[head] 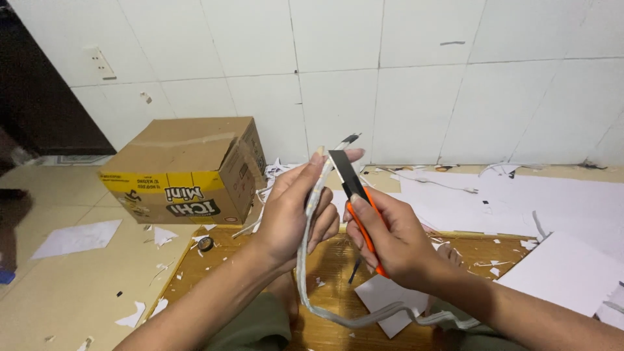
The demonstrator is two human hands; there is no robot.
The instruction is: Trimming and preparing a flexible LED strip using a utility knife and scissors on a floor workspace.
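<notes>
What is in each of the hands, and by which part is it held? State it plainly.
The left hand grips a flat grey strip near its upper end. The right hand holds an orange utility knife by its handle, blade extended upward.

knife handle [368,235]: mostly hidden in fist | strip [312,214]: partly behind fingers
</notes>
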